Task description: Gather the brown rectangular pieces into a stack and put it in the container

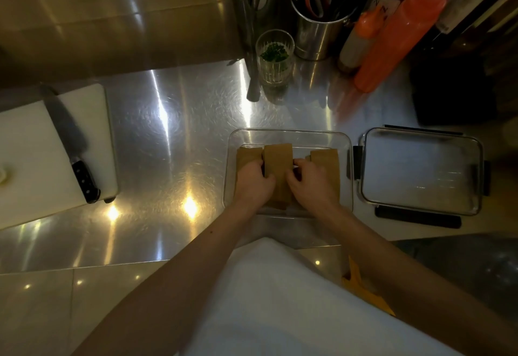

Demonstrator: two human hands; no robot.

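A: Far left?
B: White plastic cutting board point(33, 142) w/ a black-handled kitchen knife point(73, 148) lying on it, on the steel counter point(168, 120).
A: Centre?
B: Clear rectangular plastic container point(288, 134). Brown rectangular pieces point(278, 156) are inside it, middle stack raised btwn two side ones.
A: Hands?
B: Left hand point(253, 183) and right hand point(314, 183) both closed on the middle stack, one per side.
A: Right?
B: Clear lid w/ black clips point(420, 170), just beside the container.
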